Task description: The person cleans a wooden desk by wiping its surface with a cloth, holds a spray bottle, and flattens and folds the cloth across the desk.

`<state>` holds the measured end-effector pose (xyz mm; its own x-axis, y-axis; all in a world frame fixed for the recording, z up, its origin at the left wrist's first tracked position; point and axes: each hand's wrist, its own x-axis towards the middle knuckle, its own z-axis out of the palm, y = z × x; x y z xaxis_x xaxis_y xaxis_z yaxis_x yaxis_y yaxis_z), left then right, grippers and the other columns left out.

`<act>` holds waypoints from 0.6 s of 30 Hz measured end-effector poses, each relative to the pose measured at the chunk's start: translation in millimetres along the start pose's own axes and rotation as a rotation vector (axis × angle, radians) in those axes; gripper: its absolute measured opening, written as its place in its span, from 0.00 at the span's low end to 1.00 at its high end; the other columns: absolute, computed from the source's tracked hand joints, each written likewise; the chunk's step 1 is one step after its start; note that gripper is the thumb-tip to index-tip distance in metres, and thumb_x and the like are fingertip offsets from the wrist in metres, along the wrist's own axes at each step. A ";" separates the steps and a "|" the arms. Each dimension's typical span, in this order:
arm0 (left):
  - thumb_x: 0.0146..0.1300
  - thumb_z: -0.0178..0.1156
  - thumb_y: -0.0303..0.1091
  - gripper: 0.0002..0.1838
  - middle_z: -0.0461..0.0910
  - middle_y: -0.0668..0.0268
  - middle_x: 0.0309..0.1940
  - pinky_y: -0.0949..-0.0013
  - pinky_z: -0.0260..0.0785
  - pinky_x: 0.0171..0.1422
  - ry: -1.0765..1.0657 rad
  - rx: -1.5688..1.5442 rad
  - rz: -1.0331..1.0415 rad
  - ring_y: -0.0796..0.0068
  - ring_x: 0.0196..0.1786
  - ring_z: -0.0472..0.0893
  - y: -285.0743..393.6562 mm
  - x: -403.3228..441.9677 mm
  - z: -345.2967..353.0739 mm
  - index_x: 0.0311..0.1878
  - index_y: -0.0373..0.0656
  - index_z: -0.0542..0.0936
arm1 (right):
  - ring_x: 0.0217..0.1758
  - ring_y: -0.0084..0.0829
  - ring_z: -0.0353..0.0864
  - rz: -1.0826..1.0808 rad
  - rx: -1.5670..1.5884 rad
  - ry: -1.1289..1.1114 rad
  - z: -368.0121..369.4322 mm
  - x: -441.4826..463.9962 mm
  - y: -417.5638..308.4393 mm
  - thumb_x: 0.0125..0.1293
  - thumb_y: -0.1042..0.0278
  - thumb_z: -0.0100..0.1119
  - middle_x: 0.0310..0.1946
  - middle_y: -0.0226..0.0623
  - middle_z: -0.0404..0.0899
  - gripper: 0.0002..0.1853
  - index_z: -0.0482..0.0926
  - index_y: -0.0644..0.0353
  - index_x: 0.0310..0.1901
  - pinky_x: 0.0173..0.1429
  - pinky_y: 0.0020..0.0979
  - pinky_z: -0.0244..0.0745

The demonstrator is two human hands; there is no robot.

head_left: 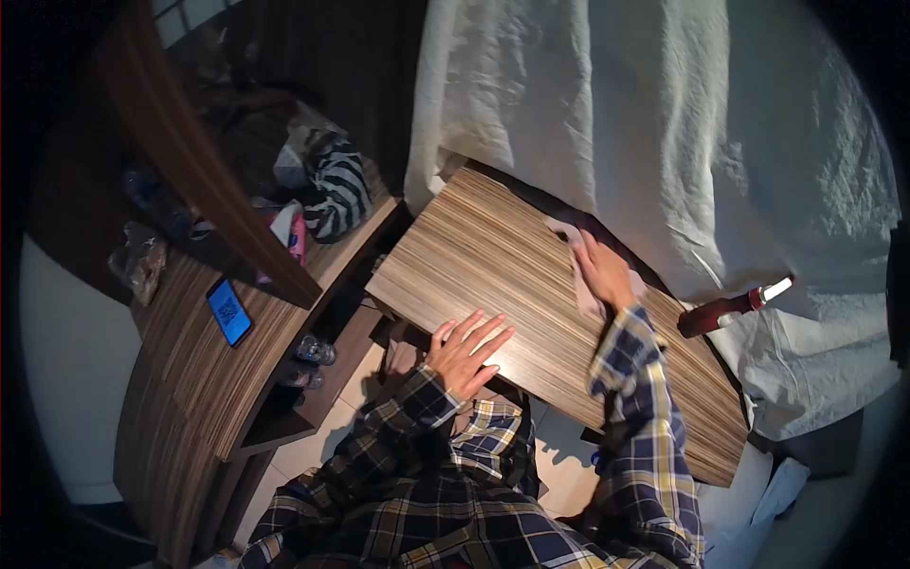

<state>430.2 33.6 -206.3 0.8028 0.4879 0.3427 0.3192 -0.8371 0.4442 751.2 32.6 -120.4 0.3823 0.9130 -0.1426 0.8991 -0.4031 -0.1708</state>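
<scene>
Lays right hand (607, 270) over pink cloth (586, 292) on wooden table (455, 251), between curtain (559, 104) and left hand (463, 358), spread loosely; cannot tell whether pinching it. Has red bottle (718, 316) close by, phone (228, 314) on cabinet (194, 370), clear bottles (315, 350) in shelf (277, 433) beneath.

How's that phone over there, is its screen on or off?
On: the phone is lit up bright blue, with a square code pattern showing.
</scene>
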 end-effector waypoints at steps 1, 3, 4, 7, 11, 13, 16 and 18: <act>0.73 0.43 0.53 0.28 0.62 0.69 0.75 0.48 0.41 0.76 0.056 -0.047 0.015 0.64 0.77 0.57 -0.4 -0.5 3.6 0.74 0.63 0.67 | 0.57 0.49 0.78 0.018 0.019 -0.050 6.9 28.7 -14.9 0.75 0.45 0.39 0.58 0.45 0.78 0.27 0.68 0.49 0.67 0.54 0.49 0.72; 0.73 0.46 0.48 0.24 0.67 0.67 0.72 0.49 0.44 0.75 0.125 -0.059 0.017 0.64 0.75 0.61 2.0 -2.2 -5.2 0.70 0.60 0.72 | 0.59 0.50 0.76 0.013 0.013 -0.073 13.8 66.2 -69.0 0.74 0.45 0.42 0.61 0.48 0.75 0.26 0.70 0.51 0.65 0.53 0.50 0.73; 0.73 0.48 0.44 0.22 0.71 0.66 0.69 0.50 0.47 0.75 0.141 -0.236 -0.001 0.64 0.73 0.66 -0.4 -5.3 -5.6 0.67 0.57 0.75 | 0.62 0.50 0.74 -0.147 0.001 0.147 33.1 78.2 -91.0 0.73 0.45 0.43 0.63 0.49 0.72 0.27 0.69 0.51 0.66 0.57 0.50 0.71; 0.68 0.55 0.30 0.17 0.81 0.59 0.56 0.59 0.63 0.65 0.280 -0.570 -0.002 0.60 0.61 0.78 -2.8 0.2 -32.1 0.58 0.44 0.81 | 0.72 0.49 0.64 -0.585 -0.258 0.635 83.3 85.1 -160.7 0.72 0.47 0.46 0.70 0.50 0.64 0.29 0.67 0.52 0.69 0.70 0.53 0.60; 0.62 0.57 0.25 0.16 0.81 0.55 0.53 0.59 0.66 0.61 0.467 -0.348 -0.037 0.55 0.56 0.79 -10.0 18.2 -79.9 0.54 0.38 0.82 | 0.77 0.47 0.57 -0.864 -0.009 0.373 101.3 28.6 -212.0 0.72 0.47 0.46 0.73 0.47 0.61 0.30 0.63 0.46 0.73 0.77 0.53 0.49; 0.61 0.58 0.23 0.17 0.81 0.54 0.53 0.59 0.67 0.61 0.485 -0.344 -0.059 0.55 0.56 0.79 -20.3 23.2 -90.2 0.54 0.37 0.81 | 0.78 0.46 0.56 -0.996 0.148 0.198 75.0 18.1 -201.5 0.73 0.47 0.46 0.74 0.44 0.60 0.29 0.63 0.42 0.73 0.78 0.52 0.48; 0.61 0.58 0.22 0.17 0.81 0.54 0.53 0.59 0.69 0.61 0.453 -0.408 -0.085 0.55 0.57 0.80 -27.4 23.7 -96.7 0.54 0.38 0.81 | 0.77 0.43 0.58 -0.963 0.088 0.234 61.0 73.9 -166.5 0.75 0.47 0.43 0.74 0.40 0.61 0.27 0.64 0.42 0.73 0.79 0.47 0.48; 0.61 0.57 0.21 0.18 0.81 0.54 0.54 0.59 0.70 0.61 0.414 -0.477 -0.136 0.56 0.57 0.81 -29.5 19.5 -92.4 0.55 0.38 0.82 | 0.75 0.45 0.62 -0.773 0.210 0.172 44.8 115.3 -137.7 0.75 0.48 0.42 0.72 0.43 0.65 0.27 0.65 0.48 0.72 0.77 0.42 0.53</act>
<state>389.9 90.7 -136.2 0.4799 0.7167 0.5060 0.0692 -0.6059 0.7925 661.9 190.5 -157.0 -0.2863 0.9279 0.2388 0.8699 0.3562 -0.3413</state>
